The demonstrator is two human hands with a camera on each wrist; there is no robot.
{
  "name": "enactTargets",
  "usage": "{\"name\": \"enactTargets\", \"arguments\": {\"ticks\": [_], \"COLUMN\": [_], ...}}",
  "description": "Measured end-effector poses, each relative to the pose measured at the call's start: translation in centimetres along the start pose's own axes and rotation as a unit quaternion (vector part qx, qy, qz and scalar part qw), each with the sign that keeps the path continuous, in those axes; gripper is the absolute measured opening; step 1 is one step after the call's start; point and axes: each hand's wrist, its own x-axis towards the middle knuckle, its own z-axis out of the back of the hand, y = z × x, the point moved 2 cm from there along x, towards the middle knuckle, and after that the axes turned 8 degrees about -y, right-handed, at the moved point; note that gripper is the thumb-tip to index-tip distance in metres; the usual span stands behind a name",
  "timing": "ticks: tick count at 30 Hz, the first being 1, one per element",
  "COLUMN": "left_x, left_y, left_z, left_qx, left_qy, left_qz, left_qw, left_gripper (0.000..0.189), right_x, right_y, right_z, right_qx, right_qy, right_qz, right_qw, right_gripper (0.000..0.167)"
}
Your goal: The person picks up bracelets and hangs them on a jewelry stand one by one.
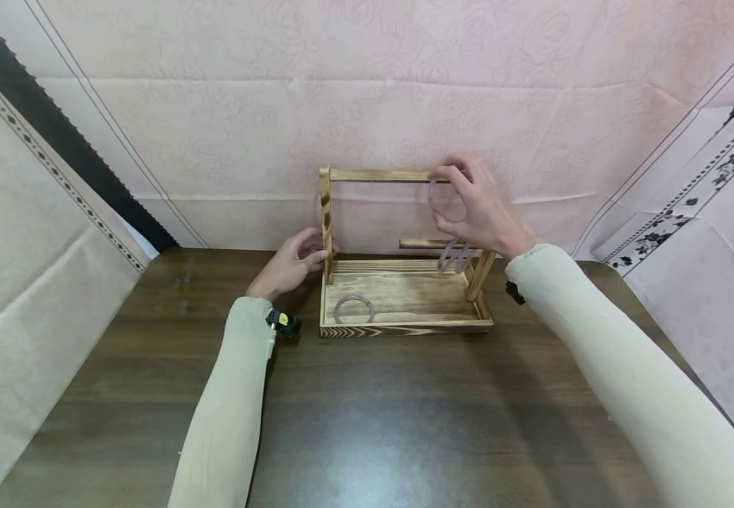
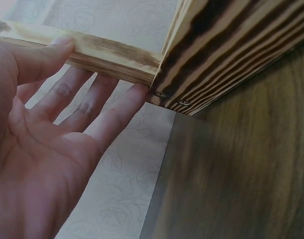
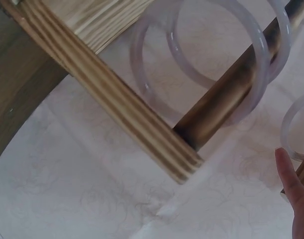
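A wooden stand has a shallow tray (image 1: pixel 405 300), a tall left post (image 1: pixel 326 226) and an upper bar (image 1: pixel 376 176). My left hand (image 1: pixel 292 262) grips that post low down, thumb on one side and fingers behind, as the left wrist view shows. At the upper bar's right end, my right hand (image 1: pixel 486 208) pinches a pale lilac bangle (image 1: pixel 431 196) between thumb and fingers; the bangle overlaps the bar end. Below it, two similar bangles (image 3: pixel 137 64) hang around the lower rod (image 3: pixel 212 112). Another bangle (image 1: pixel 354 296) lies in the tray's front left.
A shorter right post (image 1: pixel 481 275) carries the lower rod. The stand is near the back of the dark wooden table (image 1: pixel 367 423). Behind it hangs a pale patterned cloth (image 1: pixel 278 127), with more cloth along both sides.
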Motion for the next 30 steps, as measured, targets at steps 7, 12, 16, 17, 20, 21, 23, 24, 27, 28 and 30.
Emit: {"name": "enactTargets", "arguments": {"ticks": [7,12,16,17,20,21,23,24,27,28,30], "left_x": [0.0,-0.1,-0.1,0.0,0.1,0.1,0.2,0.2,0.2,0.1,0.1], "left_y": [0.1,0.0,-0.1,-0.1,0.0,0.1,0.1,0.1,0.1,0.1,0.1], "left_z": [0.0,0.0,0.0,0.0,0.0,0.0,0.0,0.0,0.0,0.0,0.0], "left_qx": [0.002,0.001,0.0,0.0,-0.002,-0.003,-0.005,-0.007,-0.007,-0.007,-0.004], "left_qy": [0.003,0.001,0.001,0.003,0.006,0.007,0.009,0.009,0.008,0.007,0.004], "left_qz": [0.004,0.003,0.001,0.0,-0.001,-0.001,0.0,0.0,0.001,0.002,0.002], "left_qw": [1.0,1.0,1.0,1.0,1.0,1.0,0.9999,0.9999,0.9999,1.0,1.0], "left_gripper": [0.041,0.041,0.04,0.04,0.04,0.04,0.04,0.04,0.041,0.041,0.041], "right_x": [0.2,0.2,0.3,0.3,0.3,0.3,0.4,0.4,0.5,0.5,0.6], "right_y": [0.3,0.4,0.6,0.6,0.7,0.7,0.7,0.8,0.9,1.0,1.1], "right_z": [-0.2,-0.3,-0.5,-0.5,-0.7,-0.7,-0.8,-0.8,-1.0,-1.0,-1.0], "right_qx": [-0.005,-0.002,0.003,0.005,0.008,0.01,0.013,0.014,0.012,0.01,0.006], "right_qy": [0.004,0.004,0.005,0.005,0.001,-0.001,-0.003,-0.004,0.0,0.003,0.009], "right_qz": [0.005,0.004,0.003,0.004,0.005,0.005,0.003,0.002,-0.002,-0.003,-0.006], "right_qw": [1.0,1.0,1.0,1.0,1.0,0.9999,0.9999,0.9999,0.9999,0.9999,0.9999], "right_gripper": [0.054,0.055,0.055,0.055,0.055,0.055,0.056,0.056,0.057,0.058,0.059]}}
